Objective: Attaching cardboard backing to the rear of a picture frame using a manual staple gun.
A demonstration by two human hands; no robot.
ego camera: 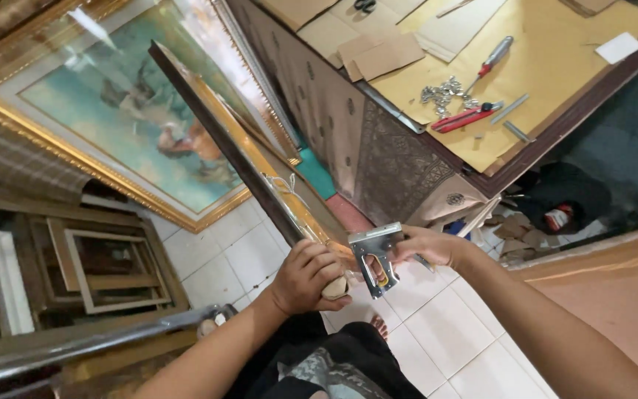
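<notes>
My left hand grips the near end of a long dark picture frame with a gold inner edge, held on edge and running away toward the upper left. A loop of white string hangs on its back. My right hand holds a metal staple gun, whose head is pressed against the frame's near end, right beside my left fingers.
A large gold-framed painting leans at the left. Stacked empty frames stand on the white tiled floor. A worktable at the right carries cardboard pieces, a red utility knife, a metal chain and a screwdriver.
</notes>
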